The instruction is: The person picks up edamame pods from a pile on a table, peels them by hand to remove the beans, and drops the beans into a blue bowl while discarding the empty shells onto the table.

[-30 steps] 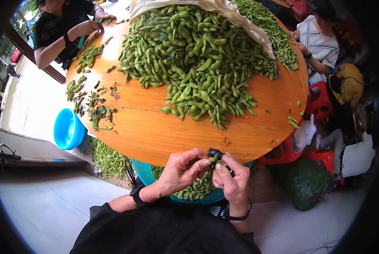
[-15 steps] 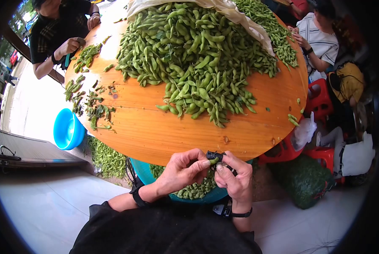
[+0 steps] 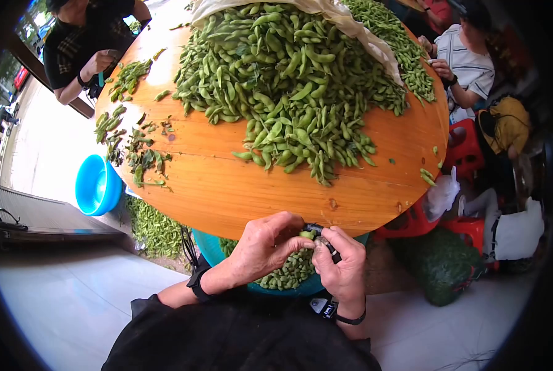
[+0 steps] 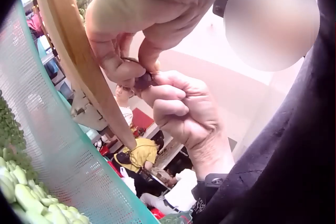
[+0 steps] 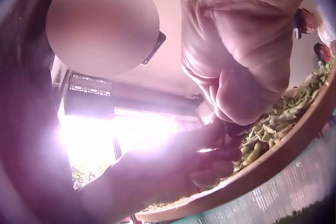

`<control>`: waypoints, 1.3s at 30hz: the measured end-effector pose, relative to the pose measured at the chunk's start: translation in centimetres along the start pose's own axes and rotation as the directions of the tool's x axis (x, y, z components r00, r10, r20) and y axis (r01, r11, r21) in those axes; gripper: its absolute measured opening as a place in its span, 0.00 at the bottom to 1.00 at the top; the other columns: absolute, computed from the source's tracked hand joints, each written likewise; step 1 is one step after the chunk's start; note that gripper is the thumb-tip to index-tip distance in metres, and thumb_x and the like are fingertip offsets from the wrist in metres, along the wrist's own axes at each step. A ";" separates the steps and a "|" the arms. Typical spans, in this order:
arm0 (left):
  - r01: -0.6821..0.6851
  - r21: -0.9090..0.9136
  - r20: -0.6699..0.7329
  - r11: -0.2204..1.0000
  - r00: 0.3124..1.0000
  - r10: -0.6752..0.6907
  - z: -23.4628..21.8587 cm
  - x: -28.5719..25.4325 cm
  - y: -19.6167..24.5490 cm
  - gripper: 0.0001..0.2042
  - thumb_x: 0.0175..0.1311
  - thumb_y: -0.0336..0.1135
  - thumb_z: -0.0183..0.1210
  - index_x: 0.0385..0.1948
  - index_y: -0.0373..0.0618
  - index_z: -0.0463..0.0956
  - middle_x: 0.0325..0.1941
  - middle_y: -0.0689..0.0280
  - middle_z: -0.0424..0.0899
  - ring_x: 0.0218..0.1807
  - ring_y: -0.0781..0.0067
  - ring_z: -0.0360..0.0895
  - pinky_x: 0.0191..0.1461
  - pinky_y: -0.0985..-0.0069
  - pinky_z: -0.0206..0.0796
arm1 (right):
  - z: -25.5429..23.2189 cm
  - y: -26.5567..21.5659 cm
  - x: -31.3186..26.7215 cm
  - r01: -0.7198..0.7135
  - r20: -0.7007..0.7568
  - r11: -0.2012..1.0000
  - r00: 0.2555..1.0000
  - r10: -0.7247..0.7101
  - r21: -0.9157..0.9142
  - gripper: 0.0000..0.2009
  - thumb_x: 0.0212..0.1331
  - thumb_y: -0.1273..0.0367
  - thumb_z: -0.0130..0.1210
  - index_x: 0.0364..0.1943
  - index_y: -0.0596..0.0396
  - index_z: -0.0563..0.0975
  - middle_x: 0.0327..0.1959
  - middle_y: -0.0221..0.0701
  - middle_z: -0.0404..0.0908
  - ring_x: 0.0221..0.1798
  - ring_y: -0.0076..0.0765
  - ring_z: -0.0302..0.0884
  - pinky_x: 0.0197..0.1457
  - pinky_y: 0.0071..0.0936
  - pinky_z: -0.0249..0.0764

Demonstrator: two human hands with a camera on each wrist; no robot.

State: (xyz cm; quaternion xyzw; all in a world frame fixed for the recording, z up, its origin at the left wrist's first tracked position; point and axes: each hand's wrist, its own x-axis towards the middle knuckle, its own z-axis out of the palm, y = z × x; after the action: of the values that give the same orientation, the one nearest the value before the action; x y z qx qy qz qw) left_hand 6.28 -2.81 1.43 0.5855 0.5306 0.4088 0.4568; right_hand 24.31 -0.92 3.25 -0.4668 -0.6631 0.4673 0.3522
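In the head view my left hand (image 3: 255,244) pinches a green soybean pod (image 3: 308,235) between thumb and forefinger. My right hand (image 3: 344,260) meets it there, fingers curled round a small black tool (image 3: 313,228) whose kind I cannot tell. Both hands are together at the near table edge, over a teal basket (image 3: 205,247) holding cut pods (image 3: 285,275). The left wrist view shows the right hand (image 4: 184,108) curled, its fingertips against those of the left hand (image 4: 152,8). Strong glare washes over the fingers in the right wrist view.
A big heap of soybean pods (image 3: 276,80) covers much of the round wooden table (image 3: 276,204). Scraps and leaves (image 3: 143,157) lie at its left. Two people sit across the table. A blue basin (image 3: 97,185), more pods (image 3: 156,229) and red stools (image 3: 465,148) stand around.
My left hand has shifted slightly, its fingers now covering more of the black tool. The pod shows lower between the hands. The person at far left has moved their arms.
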 end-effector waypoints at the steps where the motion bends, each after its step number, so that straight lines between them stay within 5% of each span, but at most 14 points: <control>1: -0.134 0.071 -0.033 0.989 0.990 0.136 0.4 -0.1 -0.6 0.13 0.62 0.30 0.66 0.43 0.34 0.76 0.31 0.59 0.81 0.31 0.73 0.81 0.34 0.75 0.72 | 0.1 -0.2 -0.1 0.001 0.001 1.000 1.000 -0.001 -0.002 0.07 0.56 0.79 0.57 0.39 0.67 0.78 0.27 0.39 0.75 0.28 0.40 0.76 0.30 0.30 0.70; 2: -0.262 0.146 -0.059 0.954 0.960 0.273 0.6 -0.1 -0.9 0.12 0.62 0.28 0.65 0.43 0.34 0.76 0.31 0.57 0.81 0.32 0.68 0.82 0.34 0.73 0.72 | 0.3 -0.4 -0.1 0.033 -0.015 0.995 0.999 -0.035 -0.096 0.08 0.55 0.79 0.57 0.39 0.66 0.78 0.28 0.40 0.75 0.28 0.42 0.77 0.31 0.31 0.71; 6: -0.174 0.014 0.016 0.985 0.985 0.174 0.3 -0.1 -0.2 0.13 0.62 0.22 0.58 0.48 0.33 0.71 0.35 0.47 0.79 0.37 0.41 0.79 0.38 0.59 0.71 | 1.6 -1.0 0.0 0.200 -0.080 0.912 0.967 -0.243 -0.357 0.09 0.54 0.81 0.56 0.41 0.64 0.78 0.30 0.41 0.74 0.29 0.48 0.76 0.32 0.36 0.73; 9: -0.329 0.179 -0.129 0.927 0.926 0.353 1.8 -0.2 -1.3 0.19 0.61 0.19 0.56 0.55 0.33 0.68 0.29 0.53 0.77 0.29 0.51 0.78 0.34 0.65 0.71 | 3.0 -0.8 -0.4 0.214 -0.121 0.884 0.950 -0.287 -0.417 0.09 0.54 0.80 0.55 0.40 0.65 0.77 0.30 0.42 0.73 0.29 0.50 0.76 0.32 0.37 0.72; 13: -0.308 0.174 -0.151 0.935 0.930 0.335 1.5 0.1 -1.0 0.18 0.63 0.20 0.52 0.56 0.33 0.66 0.29 0.52 0.77 0.26 0.59 0.79 0.34 0.66 0.71 | 3.6 -0.6 -0.2 0.208 -0.162 0.877 0.939 -0.302 -0.433 0.07 0.55 0.80 0.55 0.39 0.66 0.77 0.31 0.43 0.73 0.30 0.52 0.75 0.32 0.39 0.72; 15: -0.001 -0.075 0.062 0.997 0.998 0.006 0.4 0.0 -0.2 0.16 0.67 0.24 0.51 0.56 0.32 0.66 0.32 0.52 0.78 0.27 0.65 0.80 0.35 0.68 0.72 | 3.3 -0.1 0.2 0.223 -0.166 0.886 0.936 -0.312 -0.408 0.08 0.55 0.80 0.55 0.40 0.65 0.77 0.30 0.42 0.73 0.29 0.51 0.76 0.31 0.38 0.72; 17: 0.093 -0.231 0.133 0.969 0.989 -0.063 0.3 -0.1 -0.1 0.16 0.69 0.26 0.50 0.56 0.32 0.65 0.33 0.52 0.79 0.28 0.66 0.80 0.36 0.69 0.73 | 2.2 0.3 0.5 0.185 -0.165 0.923 0.954 -0.252 -0.339 0.08 0.55 0.81 0.56 0.39 0.65 0.77 0.29 0.42 0.74 0.29 0.51 0.77 0.31 0.37 0.73; 20: 0.271 -0.369 0.260 0.889 0.949 -0.181 -0.3 -0.2 0.2 0.16 0.72 0.30 0.52 0.58 0.35 0.67 0.38 0.55 0.81 0.36 0.65 0.82 0.42 0.72 0.74 | 0.3 1.4 -0.2 -0.039 -0.182 0.998 0.983 0.029 -0.054 0.07 0.56 0.81 0.54 0.39 0.67 0.77 0.26 0.35 0.73 0.22 0.32 0.75 0.26 0.27 0.69; 22: -0.114 -0.140 0.453 0.984 0.876 0.166 -1.5 -0.4 -0.2 0.14 0.71 0.31 0.55 0.55 0.39 0.73 0.44 0.57 0.82 0.46 0.60 0.81 0.50 0.68 0.74 | -2.8 0.8 -1.1 -0.143 -0.140 0.984 0.978 0.157 0.103 0.06 0.57 0.80 0.54 0.39 0.68 0.76 0.24 0.30 0.71 0.20 0.21 0.70 0.22 0.22 0.65; 24: -0.271 -0.142 0.513 0.952 0.803 0.305 -2.6 -0.5 -0.2 0.12 0.68 0.32 0.59 0.50 0.41 0.78 0.49 0.58 0.81 0.54 0.55 0.77 0.55 0.64 0.71 | -8.2 1.3 -2.5 0.002 -0.003 0.938 1.000 -0.003 -0.346 0.08 0.50 0.80 0.56 0.36 0.67 0.77 0.23 0.37 0.71 0.22 0.35 0.74 0.25 0.28 0.67; 26: -0.346 -0.119 0.519 0.931 0.777 0.355 -4.0 -0.4 0.6 0.12 0.66 0.33 0.61 0.48 0.41 0.78 0.51 0.57 0.81 0.56 0.53 0.77 0.56 0.62 0.72 | -12.2 -0.3 -3.9 -0.025 0.172 0.847 0.976 0.136 -0.531 0.11 0.47 0.79 0.56 0.37 0.65 0.78 0.26 0.44 0.76 0.26 0.49 0.75 0.29 0.34 0.70; 29: -0.219 0.344 0.047 0.913 0.975 0.216 -6.6 0.7 0.5 0.16 0.56 0.19 0.59 0.48 0.40 0.77 0.47 0.54 0.81 0.47 0.48 0.81 0.48 0.65 0.76 | -14.3 0.2 -5.8 -0.233 -0.131 0.726 0.972 0.195 -0.646 0.13 0.49 0.80 0.54 0.42 0.67 0.78 0.27 0.46 0.76 0.28 0.54 0.75 0.34 0.38 0.71; 31: -0.135 0.550 -0.245 0.824 0.917 0.314 -7.5 2.2 -0.8 0.14 0.58 0.22 0.59 0.47 0.39 0.77 0.43 0.54 0.79 0.42 0.49 0.80 0.45 0.62 0.73 | -14.7 1.8 -5.9 -0.264 -0.201 0.716 0.964 0.174 -0.646 0.13 0.50 0.81 0.53 0.42 0.68 0.77 0.27 0.47 0.76 0.28 0.54 0.75 0.35 0.39 0.71; 39: 0.036 0.669 -0.358 0.742 0.891 0.279 -7.9 5.1 -3.4 0.09 0.60 0.25 0.59 0.42 0.42 0.78 0.41 0.57 0.76 0.42 0.52 0.78 0.46 0.62 0.71 | -8.3 0.3 -1.2 -0.023 -0.090 0.864 0.996 -0.026 -0.503 0.09 0.54 0.79 0.56 0.40 0.66 0.78 0.31 0.44 0.79 0.31 0.49 0.79 0.35 0.35 0.73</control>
State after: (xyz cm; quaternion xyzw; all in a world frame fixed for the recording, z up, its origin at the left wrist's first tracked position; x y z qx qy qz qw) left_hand -1.63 3.09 0.03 0.6358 0.6878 0.3449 0.0614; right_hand 32.29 0.43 5.60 -0.5633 -0.7452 0.2552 0.2494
